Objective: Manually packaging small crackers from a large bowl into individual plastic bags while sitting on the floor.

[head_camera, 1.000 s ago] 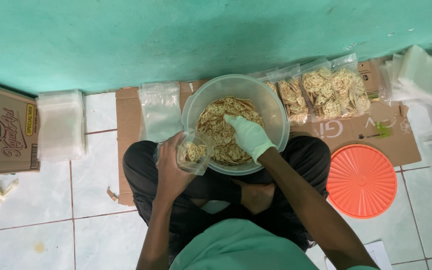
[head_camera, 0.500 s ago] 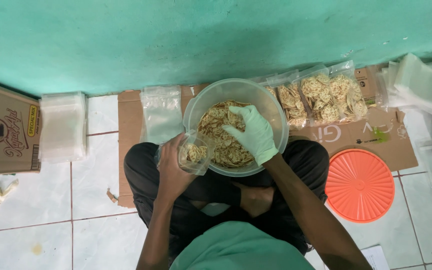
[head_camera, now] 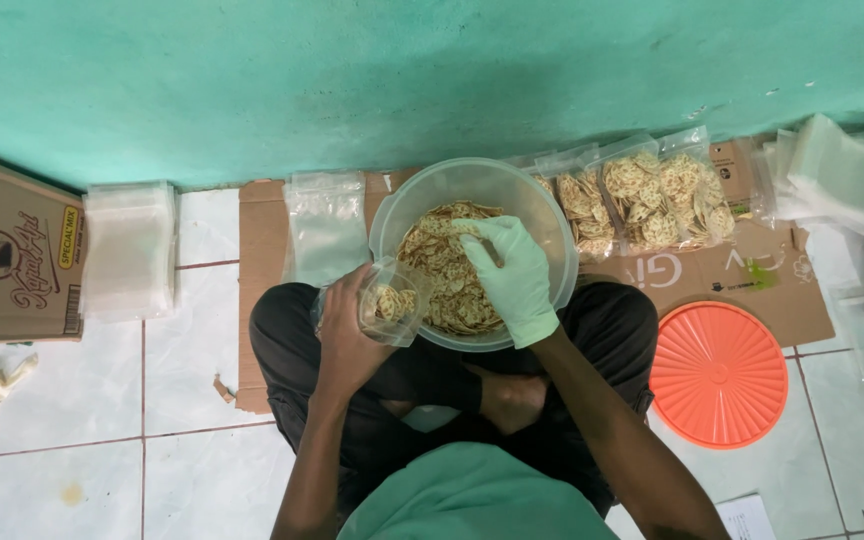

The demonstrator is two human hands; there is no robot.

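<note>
I sit cross-legged on the tiled floor with a clear plastic bowl (head_camera: 542, 215) of pale round crackers (head_camera: 437, 255) resting on my lap. My left hand (head_camera: 347, 335), bare, holds a small clear plastic bag (head_camera: 392, 303) open at the bowl's near left rim; some crackers lie inside it. My right hand (head_camera: 512, 275), in a pale green glove, reaches down into the bowl with its fingers curled over the crackers.
A flat sheet of cardboard (head_camera: 732, 275) lies along the green wall, carrying several filled cracker bags (head_camera: 642, 195) and a stack of empty bags (head_camera: 324, 225). An orange lid (head_camera: 717, 372) sits at right, another bag stack (head_camera: 129, 250) and a cardboard box (head_camera: 7, 255) at left.
My gloved right hand has slid slightly toward the far side of the bowl over the crackers. The left hand and its bag have stayed at the rim.
</note>
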